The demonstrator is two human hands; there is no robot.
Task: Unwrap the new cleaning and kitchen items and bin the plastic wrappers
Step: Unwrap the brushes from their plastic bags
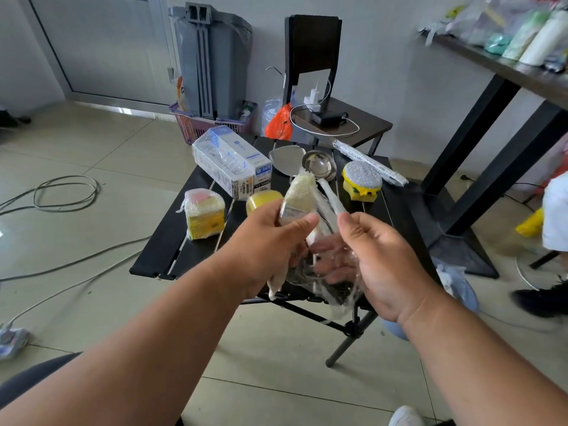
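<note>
My left hand (264, 241) grips a pale brush-like item (299, 199) still in clear plastic, held above the small black folding table (172, 241). My right hand (378, 265) pinches loose clear wrapper (325, 272) that hangs crumpled between both hands. On the table lie a wrapped box pack (229, 161), a wrapped yellow sponge pack (204, 213), a yellow sponge (261, 201) partly behind my left hand, a steel spatula (285, 156), a steel ladle (319, 166) with wrapped handle, a yellow scrubber with silver top (362, 181) and a long wrapped item (368, 161).
A grey bin (212, 59) stands in a purple basket (196, 124) at the back. A dark chair (338, 118) with chargers stands behind the table. A tall table (504, 66) with bottles is at right. Cables (64, 192) lie on the floor left; a person's shoe (541, 301) is at right.
</note>
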